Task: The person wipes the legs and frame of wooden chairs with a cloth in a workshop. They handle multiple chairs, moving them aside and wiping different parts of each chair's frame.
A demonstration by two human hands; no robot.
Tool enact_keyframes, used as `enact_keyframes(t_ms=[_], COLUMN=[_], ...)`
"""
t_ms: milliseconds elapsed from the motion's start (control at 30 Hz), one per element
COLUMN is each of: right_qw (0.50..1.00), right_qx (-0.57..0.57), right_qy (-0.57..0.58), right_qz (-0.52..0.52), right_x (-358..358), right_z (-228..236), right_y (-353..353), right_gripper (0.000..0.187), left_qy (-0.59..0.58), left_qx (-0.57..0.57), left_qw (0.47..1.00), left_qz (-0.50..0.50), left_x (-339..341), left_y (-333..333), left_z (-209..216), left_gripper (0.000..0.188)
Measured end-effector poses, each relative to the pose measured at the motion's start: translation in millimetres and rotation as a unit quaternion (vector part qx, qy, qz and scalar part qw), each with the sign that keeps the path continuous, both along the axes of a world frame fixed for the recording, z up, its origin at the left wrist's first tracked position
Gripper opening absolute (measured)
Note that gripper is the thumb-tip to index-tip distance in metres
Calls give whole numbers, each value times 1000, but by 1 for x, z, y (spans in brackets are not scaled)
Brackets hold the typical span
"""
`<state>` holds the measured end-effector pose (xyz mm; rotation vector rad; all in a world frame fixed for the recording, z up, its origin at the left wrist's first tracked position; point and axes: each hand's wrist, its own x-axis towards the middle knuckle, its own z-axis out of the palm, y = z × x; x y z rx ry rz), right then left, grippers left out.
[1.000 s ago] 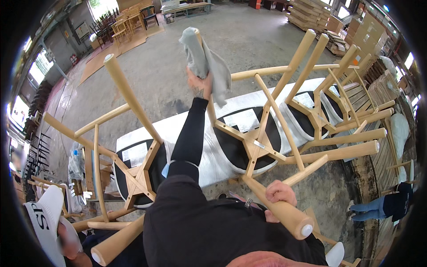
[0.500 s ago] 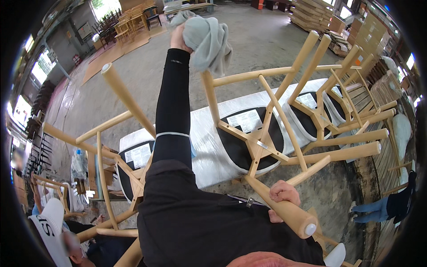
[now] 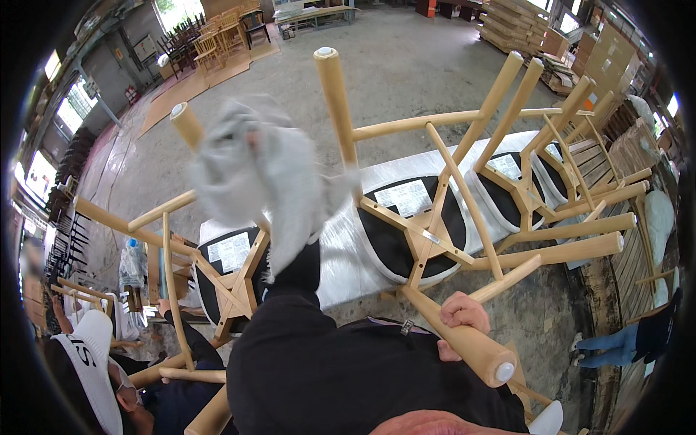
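A pale grey cloth [image 3: 279,170], smeared by motion, hangs from my left hand [image 3: 252,137], which it hides except for a small patch of skin. Cloth and hand are above an upside-down wooden chair [image 3: 225,279] on the left, whose raised leg [image 3: 186,125] is partly covered. My right hand [image 3: 465,316] is wrapped round the near leg [image 3: 482,354] of another upturned chair [image 3: 417,243], right of the middle. That chair has a black seat underside with a white label and crossed wooden braces. Its far leg [image 3: 333,94] points up, apart from the cloth.
The chairs lie on a long plastic-wrapped surface [image 3: 346,268], with more upturned chairs [image 3: 511,174] to the right. A co-worker in a white cap [image 3: 90,355] is close at lower left. Another person [image 3: 616,344] stands at far right. Stacked boards [image 3: 511,25] are at the back.
My left arm has drawn back toward me and leftward, bringing the cloth off the middle chair's far leg. My right hand keeps its grip. The capped co-worker's arm has reached forward.
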<state>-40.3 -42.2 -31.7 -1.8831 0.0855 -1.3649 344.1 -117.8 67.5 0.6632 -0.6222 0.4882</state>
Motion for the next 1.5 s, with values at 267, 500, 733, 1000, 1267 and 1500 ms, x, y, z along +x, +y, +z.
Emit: enact_keyframes(t_ms=[267, 500, 733, 1000, 1267, 1500], right_qw=[999, 999, 999, 999, 998, 999], right_qx=[32, 47, 26, -12, 15, 27], right_qy=[-5, 0, -17, 6, 23, 33], right_qz=[-13, 0, 17, 29, 53, -12], right_x=[-9, -6, -5, -4, -14, -13], right_z=[-8, -6, -5, -10, -14, -16], right_y=[2, 0, 4, -3, 3, 2], right_gripper=[40, 38, 39, 36, 38, 37], left_qy=[-178, -140, -170, -207, 13, -151], left_qx=[169, 248, 150, 286, 142, 465], left_qw=[969, 957, 919, 935, 900, 869], left_qz=[-17, 58, -322, -26, -411, -70], left_x=[-7, 32, 60, 20, 44, -32], left_y=[-146, -144, -94, -111, -118, -108], left_z=[4, 23, 32, 29, 15, -132], left_gripper=[40, 30, 29, 27, 36, 38])
